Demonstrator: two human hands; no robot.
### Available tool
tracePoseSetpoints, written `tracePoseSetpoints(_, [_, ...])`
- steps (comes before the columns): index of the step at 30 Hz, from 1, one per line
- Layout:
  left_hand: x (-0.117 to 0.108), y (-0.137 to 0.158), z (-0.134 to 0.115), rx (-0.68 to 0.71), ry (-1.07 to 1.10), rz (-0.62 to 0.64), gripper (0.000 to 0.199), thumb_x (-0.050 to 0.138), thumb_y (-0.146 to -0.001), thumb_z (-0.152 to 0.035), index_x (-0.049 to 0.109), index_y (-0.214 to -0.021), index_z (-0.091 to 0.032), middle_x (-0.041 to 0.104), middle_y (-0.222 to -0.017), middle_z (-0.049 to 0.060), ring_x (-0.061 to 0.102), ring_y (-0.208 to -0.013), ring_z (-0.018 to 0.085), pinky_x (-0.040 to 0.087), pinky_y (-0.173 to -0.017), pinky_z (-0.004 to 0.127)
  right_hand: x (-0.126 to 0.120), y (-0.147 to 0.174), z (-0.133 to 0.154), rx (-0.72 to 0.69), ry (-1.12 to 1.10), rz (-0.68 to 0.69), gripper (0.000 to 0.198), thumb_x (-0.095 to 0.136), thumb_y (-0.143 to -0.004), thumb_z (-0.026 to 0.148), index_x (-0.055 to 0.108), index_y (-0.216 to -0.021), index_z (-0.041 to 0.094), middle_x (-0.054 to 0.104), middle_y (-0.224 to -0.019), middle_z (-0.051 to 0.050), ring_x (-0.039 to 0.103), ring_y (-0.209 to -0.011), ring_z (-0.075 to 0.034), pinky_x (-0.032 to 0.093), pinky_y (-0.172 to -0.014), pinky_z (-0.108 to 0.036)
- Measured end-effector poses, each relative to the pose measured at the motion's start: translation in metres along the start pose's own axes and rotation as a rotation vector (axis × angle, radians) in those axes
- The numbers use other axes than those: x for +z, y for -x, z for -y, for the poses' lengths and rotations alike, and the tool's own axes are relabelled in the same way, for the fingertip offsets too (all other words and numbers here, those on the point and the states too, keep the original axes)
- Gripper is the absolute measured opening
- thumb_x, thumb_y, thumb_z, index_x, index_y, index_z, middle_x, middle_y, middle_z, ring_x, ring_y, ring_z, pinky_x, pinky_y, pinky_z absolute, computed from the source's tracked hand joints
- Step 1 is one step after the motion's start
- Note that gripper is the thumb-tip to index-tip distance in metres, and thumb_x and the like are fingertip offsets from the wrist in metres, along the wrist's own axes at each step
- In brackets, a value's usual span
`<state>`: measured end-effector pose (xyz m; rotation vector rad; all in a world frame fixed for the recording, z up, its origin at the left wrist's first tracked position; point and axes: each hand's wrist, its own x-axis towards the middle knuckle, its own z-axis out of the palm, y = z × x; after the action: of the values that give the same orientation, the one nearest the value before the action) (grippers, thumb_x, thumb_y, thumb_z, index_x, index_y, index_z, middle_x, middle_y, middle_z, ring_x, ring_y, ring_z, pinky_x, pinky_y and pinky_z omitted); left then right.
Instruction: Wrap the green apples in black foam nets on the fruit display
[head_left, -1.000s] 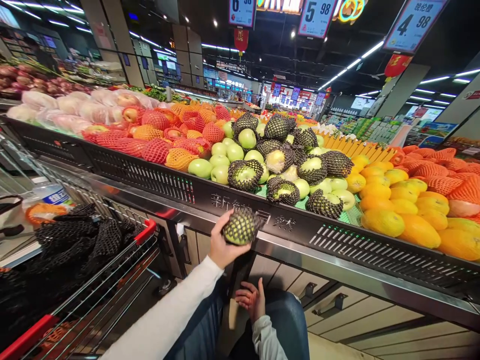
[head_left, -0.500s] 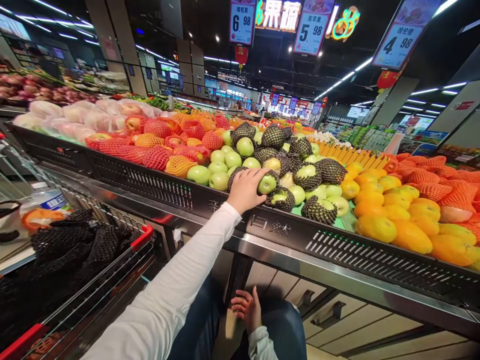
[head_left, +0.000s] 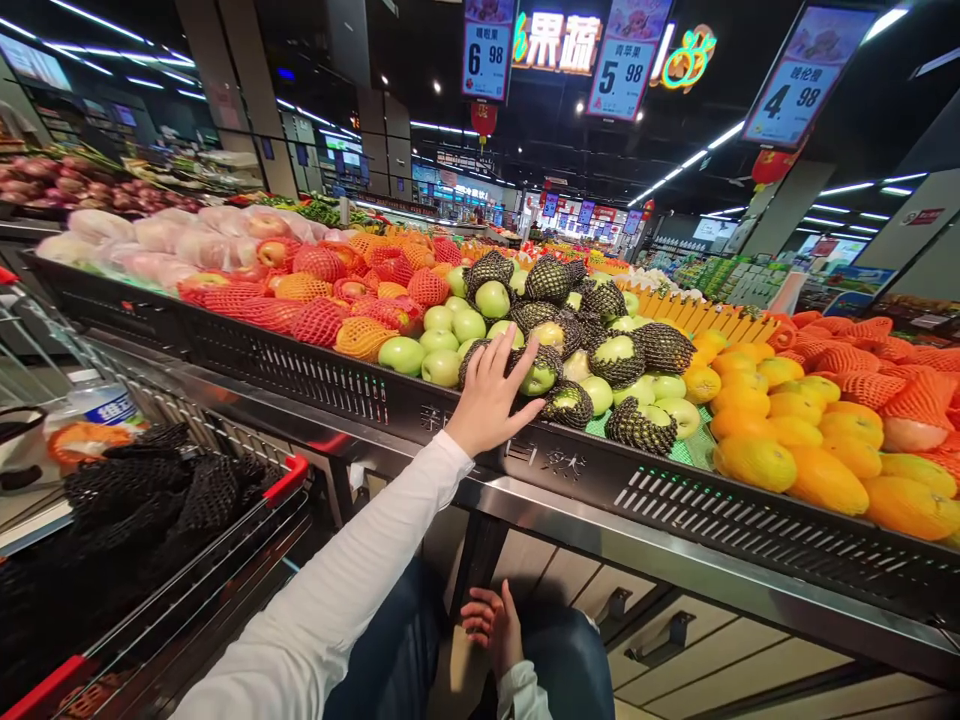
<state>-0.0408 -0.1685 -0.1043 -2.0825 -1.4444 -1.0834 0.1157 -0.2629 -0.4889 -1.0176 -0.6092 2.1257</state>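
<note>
The left hand [head_left: 486,400] splays open, a foam-netted green apple [head_left: 540,379] at its two o'clock, the right hand [head_left: 498,625] loosely open, several bare green apples [head_left: 401,355] still unnetted.

- The apples [head_left: 401,355] are bright green.
- The black nets [head_left: 664,346] on some apples have a criss-cross pattern.
- The oranges [head_left: 754,462] are orange, with yellow bits.
- Other foam nets [head_left: 319,322] are red and orange.
- The long sleeve [head_left: 360,570] is white.
- The jeans [head_left: 566,650] are dark blue.
- The tray [head_left: 277,365] is black, with rows of slots.
</note>
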Motion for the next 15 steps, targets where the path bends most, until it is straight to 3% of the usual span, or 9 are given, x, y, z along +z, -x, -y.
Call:
tracePoseSetpoints(4, [-0.001,0.059,0.008,-0.013,-0.101,-0.083,0.072,0.045,-0.095,-0.043,0.014,-0.157,-0.022,0.018,-0.164,0.016,0.017,-0.151,0.031,0.015,-0.119,0.047,0.000,0.001,0.002,0.010,-0.018,-0.045,0.087,0.064,-0.054,0.087,0.071,-0.097,0.011,0.074,-0.075,-0.008,0.066,-0.060,-0.013,0.042,-0.048,-0.018])
tracePoseSetpoints(8, [-0.013,0.161,0.063,-0.316,-0.262,-0.095,0.069,0.040,-0.094,-0.047,0.024,-0.154,-0.018,0.031,-0.158,0.021,0.033,-0.143,0.035,0.026,-0.112,0.052,0.000,0.002,0.001,0.022,-0.025,-0.064,0.086,0.068,-0.050,0.086,0.072,-0.093,0.013,0.074,-0.073,-0.007,0.065,-0.057,-0.013,0.041,-0.046,-0.018])
tracePoseSetpoints(11, [-0.053,0.229,0.132,-0.660,-0.395,-0.054,0.065,0.029,-0.096,-0.052,0.031,-0.151,-0.017,0.029,-0.159,0.021,0.031,-0.142,0.039,0.026,-0.109,0.058,-0.001,0.006,0.001,0.038,-0.023,-0.046,0.085,0.068,-0.048,0.086,0.072,-0.090,0.012,0.074,-0.071,-0.007,0.065,-0.056,-0.013,0.042,-0.045,-0.018])
tracePoseSetpoints(13, [-0.091,0.263,0.179,-0.949,-0.570,-0.130,0.065,0.025,-0.095,-0.061,0.032,-0.149,-0.025,0.016,-0.164,0.015,0.025,-0.142,0.044,0.024,-0.104,0.067,-0.001,0.007,0.002,0.051,-0.017,-0.024,0.084,0.068,-0.049,0.086,0.072,-0.089,0.012,0.074,-0.070,-0.007,0.065,-0.056,-0.013,0.042,-0.045,-0.018])
tracePoseSetpoints(15, [-0.127,0.290,0.214,-1.126,-0.725,-0.062,0.073,0.016,-0.093,-0.069,0.032,-0.146,-0.022,0.007,-0.164,0.018,0.026,-0.138,0.050,0.027,-0.093,0.070,0.000,0.007,0.003,0.059,-0.010,-0.010,0.084,0.069,-0.049,0.086,0.072,-0.089,0.011,0.074,-0.070,-0.007,0.066,-0.056,-0.013,0.042,-0.045,-0.018])
